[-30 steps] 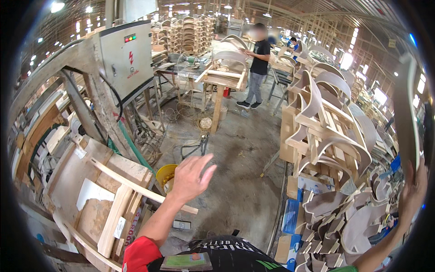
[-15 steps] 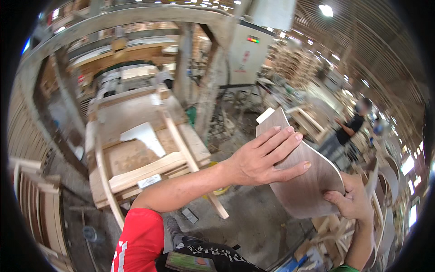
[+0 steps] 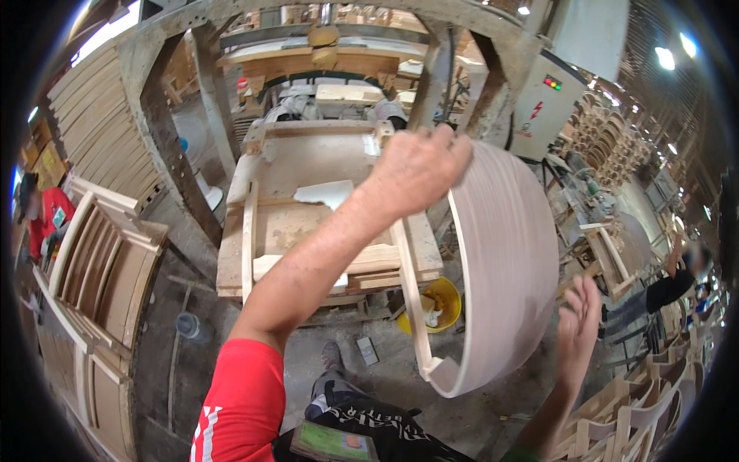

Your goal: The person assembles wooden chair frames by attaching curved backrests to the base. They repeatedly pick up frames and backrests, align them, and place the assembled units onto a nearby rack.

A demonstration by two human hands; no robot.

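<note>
A bent wooden panel point(image 3: 512, 262) with grey-brown grain and a pale edge hangs upright in front of me, curving round to its lower end. My left hand point(image 3: 431, 165) is closed over its top edge. Right of the panel, my right hand point(image 3: 579, 312) is off it, fingers apart and holding nothing. Just left of the panel, a light wooden frame point(image 3: 412, 296) rests on a worn workbench point(image 3: 231, 266), one long rail reaching past the near edge. A white irregular sheet point(image 3: 323, 192) lies inside the frame. My left forearm hides part of it.
Below the bench is a yellow bucket point(image 3: 445, 300). Chair frames point(image 3: 85, 269) stand at left, near a person in red point(image 3: 52, 219). Curved wooden parts point(image 3: 639, 408) fill the lower right; another person point(image 3: 666, 289) stands beyond. A post point(image 3: 162, 115) and control box point(image 3: 543, 100) are behind.
The view has turned right to left, bringing the bench nearer the middle. The panel now shows its broad curved face. My left hand has moved to its top edge; my right hand has let go.
</note>
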